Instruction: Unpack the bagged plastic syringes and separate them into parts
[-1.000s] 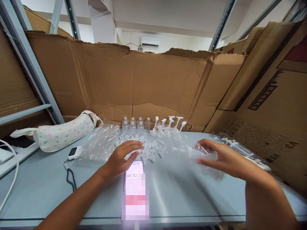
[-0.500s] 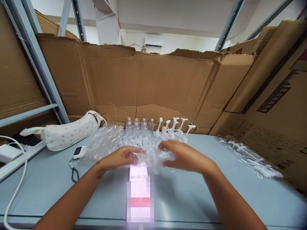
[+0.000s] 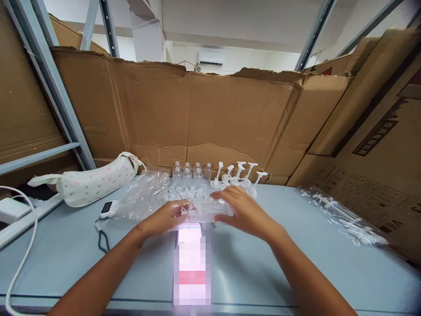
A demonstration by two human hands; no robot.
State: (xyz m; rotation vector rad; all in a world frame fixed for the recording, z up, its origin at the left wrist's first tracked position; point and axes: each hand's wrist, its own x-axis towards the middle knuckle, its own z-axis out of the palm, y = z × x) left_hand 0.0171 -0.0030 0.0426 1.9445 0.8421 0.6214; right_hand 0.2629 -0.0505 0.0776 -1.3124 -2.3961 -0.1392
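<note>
Lying sideways between my hands is a clear ribbed plastic bottle point(image 3: 210, 211), held just above the table. Around its left end, where a whitish part shows, the fingers of my left hand point(image 3: 176, 213) are closed. My right hand point(image 3: 238, 208) grips the other end with thumb and fingers. Just behind are loose small white caps point(image 3: 188, 193). Beyond them stand several small clear bottles point(image 3: 187, 176). To their right are several white pump-like pieces point(image 3: 240, 175) with round bases and upright stems, partly hidden by my right hand.
A lit phone point(image 3: 192, 267) lies in front of me. To the left are a crumpled clear bag point(image 3: 144, 193), a white gadget with a strap point(image 3: 109, 209), a patterned pouch point(image 3: 98, 182) and a white cable point(image 3: 28, 259). A bagged bundle point(image 3: 345, 217) lies right. Cardboard point(image 3: 204, 114) walls the back.
Both hands have shifted slightly left, the right one more. The bottle, blurred before, is now sharper and lies level between them.
</note>
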